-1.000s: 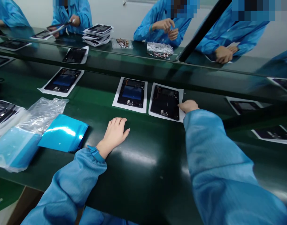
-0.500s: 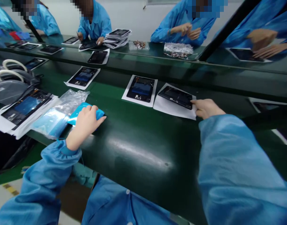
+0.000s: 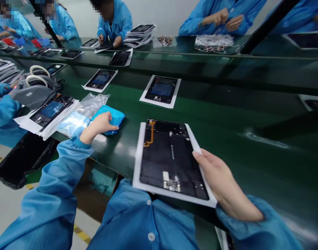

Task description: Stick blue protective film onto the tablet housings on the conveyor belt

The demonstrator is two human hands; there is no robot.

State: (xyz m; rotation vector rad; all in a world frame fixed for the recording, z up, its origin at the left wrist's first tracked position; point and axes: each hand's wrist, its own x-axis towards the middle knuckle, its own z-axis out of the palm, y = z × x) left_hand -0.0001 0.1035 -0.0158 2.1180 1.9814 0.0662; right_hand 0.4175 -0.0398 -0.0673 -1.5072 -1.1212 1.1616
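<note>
My right hand [image 3: 221, 177] grips the right edge of a black tablet back panel [image 3: 171, 163], thumb on top and the other fingers underneath. It carries an orange flex cable [image 3: 149, 135] at its upper left and small metal parts near its lower edge. A white paper sheet [image 3: 195, 139] lies under the panel and is held along with it, close to the table's front edge. Over to the left, my left hand [image 3: 100, 124] is closed on a shiny blue plastic packet [image 3: 115, 116], fingers curled over its top and thumb at the near side. Its underside is hidden.
Left of the packet lie clear plastic bags [image 3: 75, 121] and a stack of panels with paper [image 3: 51, 109]. Further back are two more panels on paper [image 3: 161, 91] [image 3: 100, 80]. A raised shelf [image 3: 190, 59] crosses behind; co-workers in blue [image 3: 115, 21] sit beyond it.
My right hand has brought the panel and its paper from the back of the table toward me, now lying flatter. My left hand stays at the blue packet. The view has shifted.
</note>
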